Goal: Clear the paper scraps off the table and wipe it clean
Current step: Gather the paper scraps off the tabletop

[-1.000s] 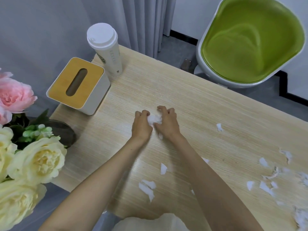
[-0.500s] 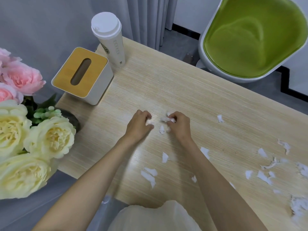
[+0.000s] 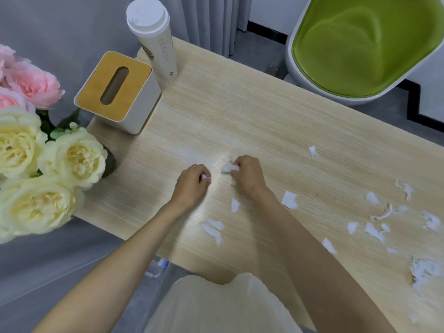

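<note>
Head view. Left hand, fingers curled, pinches a small scrap. Right hand, just beside it at 3 o'clock, is clenched round a paper wad. Both rest mid-table. Loose scraps lie from 3 to 6 o'clock of the hands, thickest toward the right end. Bare wood runs from the hands to the far edge at 12 o'clock. Tissue box and lidded cup stand at 10 to 11 o'clock near the left end; flowers crowd it at 9 o'clock.
</note>
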`<state>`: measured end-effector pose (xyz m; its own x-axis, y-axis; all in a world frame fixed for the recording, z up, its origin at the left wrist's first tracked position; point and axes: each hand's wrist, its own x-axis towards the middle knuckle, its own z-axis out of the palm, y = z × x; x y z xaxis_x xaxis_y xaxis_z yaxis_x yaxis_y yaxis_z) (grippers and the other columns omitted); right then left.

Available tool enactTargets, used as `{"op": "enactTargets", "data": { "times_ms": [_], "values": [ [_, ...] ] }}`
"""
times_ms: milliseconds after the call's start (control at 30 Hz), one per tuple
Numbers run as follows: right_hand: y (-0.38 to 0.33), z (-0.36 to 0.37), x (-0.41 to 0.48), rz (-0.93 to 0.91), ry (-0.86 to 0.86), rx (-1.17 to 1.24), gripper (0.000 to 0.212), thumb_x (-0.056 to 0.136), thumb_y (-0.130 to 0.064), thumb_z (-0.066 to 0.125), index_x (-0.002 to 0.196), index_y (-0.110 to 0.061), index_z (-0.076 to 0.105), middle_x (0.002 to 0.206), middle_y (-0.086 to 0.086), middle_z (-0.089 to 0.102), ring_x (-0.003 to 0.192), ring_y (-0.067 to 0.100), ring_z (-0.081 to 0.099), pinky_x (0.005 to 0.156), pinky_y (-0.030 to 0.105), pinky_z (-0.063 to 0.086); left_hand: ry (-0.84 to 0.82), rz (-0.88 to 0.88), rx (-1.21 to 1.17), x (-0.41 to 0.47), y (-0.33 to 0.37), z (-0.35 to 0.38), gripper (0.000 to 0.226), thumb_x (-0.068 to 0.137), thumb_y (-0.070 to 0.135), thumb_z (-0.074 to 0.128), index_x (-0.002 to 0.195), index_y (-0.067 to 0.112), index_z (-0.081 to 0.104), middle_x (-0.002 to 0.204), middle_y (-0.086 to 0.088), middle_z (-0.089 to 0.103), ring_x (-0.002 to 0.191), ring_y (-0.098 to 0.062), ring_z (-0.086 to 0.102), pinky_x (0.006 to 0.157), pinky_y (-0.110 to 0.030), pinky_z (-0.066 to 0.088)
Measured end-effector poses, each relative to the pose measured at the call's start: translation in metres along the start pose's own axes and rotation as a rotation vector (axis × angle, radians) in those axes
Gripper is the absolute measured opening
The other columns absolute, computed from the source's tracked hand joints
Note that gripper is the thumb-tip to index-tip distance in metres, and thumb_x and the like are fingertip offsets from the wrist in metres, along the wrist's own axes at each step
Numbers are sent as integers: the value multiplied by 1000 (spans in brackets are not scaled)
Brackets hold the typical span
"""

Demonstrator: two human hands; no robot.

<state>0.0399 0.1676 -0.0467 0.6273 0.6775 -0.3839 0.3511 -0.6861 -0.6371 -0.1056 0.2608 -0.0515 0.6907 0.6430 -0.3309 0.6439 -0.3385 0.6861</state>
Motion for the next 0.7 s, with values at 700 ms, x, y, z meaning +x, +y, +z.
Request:
{"op": "enactTargets", "data": {
  "times_ms": [700],
  "values": [
    [47,-8,-98,150,45,222,24,84,-7,65,104,6,63,104,19,65,93,28,64,68,21,47,72,3,174,-127,-1,55,8,82,3,58,81,0,50,102,-6,41,92,-22,38,72,-36,39]
  ]
}}
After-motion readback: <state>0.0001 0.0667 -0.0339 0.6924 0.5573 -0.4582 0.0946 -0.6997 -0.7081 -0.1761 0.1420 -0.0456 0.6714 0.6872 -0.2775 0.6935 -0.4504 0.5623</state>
